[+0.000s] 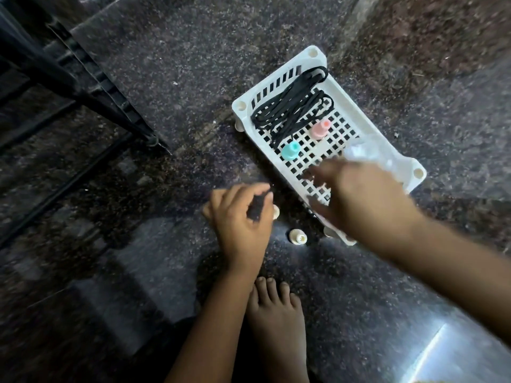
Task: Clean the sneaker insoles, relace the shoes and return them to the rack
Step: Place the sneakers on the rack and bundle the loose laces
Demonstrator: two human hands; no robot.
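Looks like the supply-sorting stage, with relacing not yet begun; no sneakers or insoles anywhere in view. Crouching on a dark stone floor (166, 51), one bare foot (276, 313) forward. Reaching with the right hand (356, 200) over the near end of the tray (243, 117), fingers (318, 172) loosely spread and blurred, seemingly holding nothing. Can't say whether touching the clear thing (367, 156) smeared just behind that hand. Resting the left hand (240, 217) low by the floor, left of the tray, fingers (249, 193) curled; can't tell whether gripping anything or merely cupped. Just beside those fingers, possibly touching, a white bit (275, 212); near it, apart from both hands, a white cap (298, 236) on the floor. Coiled loose at the tray's far end, the laces (293, 109), well apart from both hands. Between laces and right fingers, standing upright on the lattice, a teal bottle (290, 150) and a pink bottle (320, 128). Off at upper left, the rack (83, 78), well apart from everything. Next move probably calls for reaching on past the bottles to the laces, or picking a bottle for the insoles; either way, needs a clean pinch without tipping the bottles or snagging the coil.
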